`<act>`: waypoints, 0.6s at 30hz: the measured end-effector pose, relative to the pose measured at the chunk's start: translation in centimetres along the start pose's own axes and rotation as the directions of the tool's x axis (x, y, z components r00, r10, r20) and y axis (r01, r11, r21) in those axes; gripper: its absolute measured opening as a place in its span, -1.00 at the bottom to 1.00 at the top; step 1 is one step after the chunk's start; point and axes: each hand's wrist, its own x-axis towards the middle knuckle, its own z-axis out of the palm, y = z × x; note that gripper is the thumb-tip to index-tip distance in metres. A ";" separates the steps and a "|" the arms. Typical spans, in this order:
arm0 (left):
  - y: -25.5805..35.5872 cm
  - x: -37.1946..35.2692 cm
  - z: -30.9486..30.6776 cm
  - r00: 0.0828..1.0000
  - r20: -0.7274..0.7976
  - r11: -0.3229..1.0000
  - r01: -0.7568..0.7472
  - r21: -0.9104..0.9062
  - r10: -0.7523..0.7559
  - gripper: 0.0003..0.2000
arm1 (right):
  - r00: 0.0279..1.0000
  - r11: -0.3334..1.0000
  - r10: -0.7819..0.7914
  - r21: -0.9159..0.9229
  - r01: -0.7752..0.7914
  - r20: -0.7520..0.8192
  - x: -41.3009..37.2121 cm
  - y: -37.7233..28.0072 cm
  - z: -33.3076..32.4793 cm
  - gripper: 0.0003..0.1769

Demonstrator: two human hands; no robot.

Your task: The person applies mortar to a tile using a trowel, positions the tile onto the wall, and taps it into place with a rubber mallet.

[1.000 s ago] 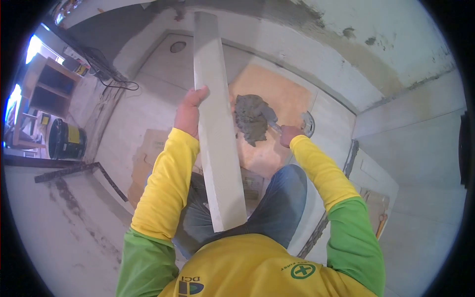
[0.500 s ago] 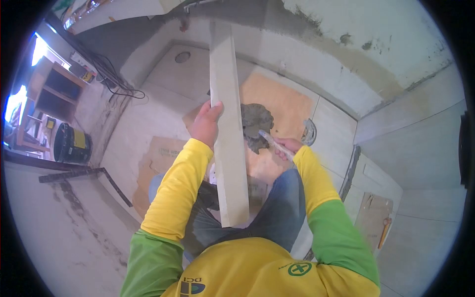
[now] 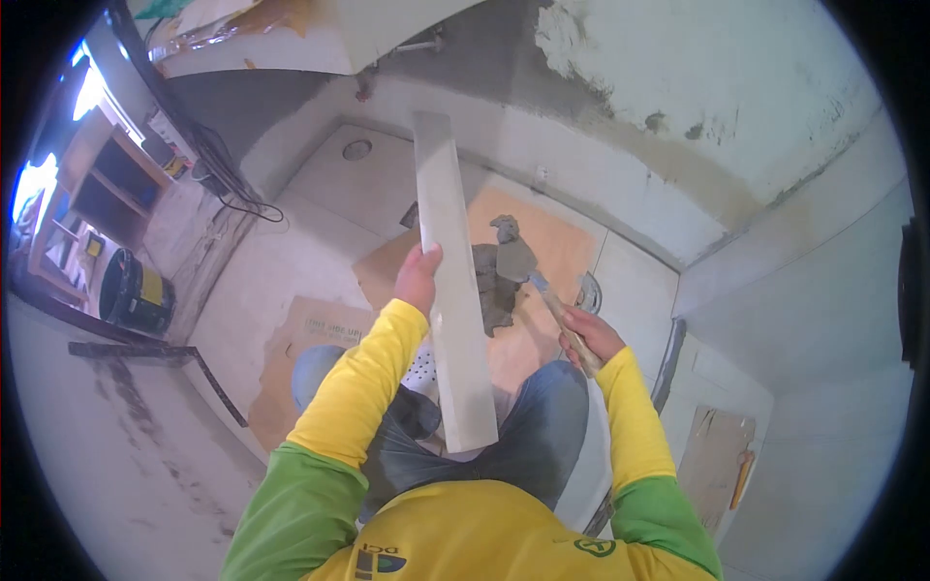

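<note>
A long, pale tile strip stands lengthwise in front of me, its lower end between my knees. My left hand grips its left edge, thumb on the near face. In my right hand is a trowel, held by its wooden handle. The trowel's blade lies over a heap of wet grey mortar, and a lump of mortar clings at its tip. That heap rests on a sheet of cardboard, partly hidden behind the strip.
A second cardboard piece lies at left on the tiled floor. A round drain is near the back wall. A black bucket stands left. A curved grey object lies beyond my right hand; a hammer-like tool is far right.
The trowel blade has come up out of the mortar with a lump on its tip, and my right hand has moved down and right. The strip stays in my left hand, shifted slightly lower.
</note>
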 end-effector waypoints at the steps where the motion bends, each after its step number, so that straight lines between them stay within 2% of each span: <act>1: -0.8 0.2 0.1 0.999 0.021 0.998 -0.034 0.056 0.033 -0.57 | 1.000 1.000 -0.008 -0.013 0.008 0.003 -1.0 -1.0 0.2 -0.58; 5: -2.7 -0.3 1.7 0.999 0.003 0.999 -0.047 0.018 0.047 -0.53 | 0.997 0.994 -0.076 -0.075 0.074 -0.033 -3.5 -3.8 0.5 -0.54; 8: -4.0 -0.1 1.8 0.996 0.000 0.994 -0.091 0.054 0.092 -0.55 | 0.992 0.988 -0.118 -0.100 0.114 -0.038 -4.5 -4.5 1.4 -0.52; 10: -4.6 0.4 1.4 1.000 0.020 0.998 -0.025 0.065 0.024 -0.56 | 0.990 0.986 -0.137 -0.098 0.133 -0.035 -5.0 -5.1 2.2 -0.51; 14: -6.4 1.2 0.3 0.997 0.050 0.996 -0.054 0.077 0.050 -0.56 | 0.986 0.982 -0.158 -0.115 0.152 -0.047 -5.9 -4.9 2.8 -0.46; 16: -6.9 1.6 0.1 0.994 0.105 1.000 -0.023 -0.015 0.024 -0.56 | 0.988 0.981 -0.148 -0.130 0.142 -0.040 -6.4 -4.9 2.8 -0.42; 18: -7.4 1.7 0.5 0.997 0.067 0.999 -0.037 -0.035 0.039 -0.53 | 0.985 0.979 -0.165 -0.130 0.158 -0.046 -7.4 -5.1 3.2 -0.42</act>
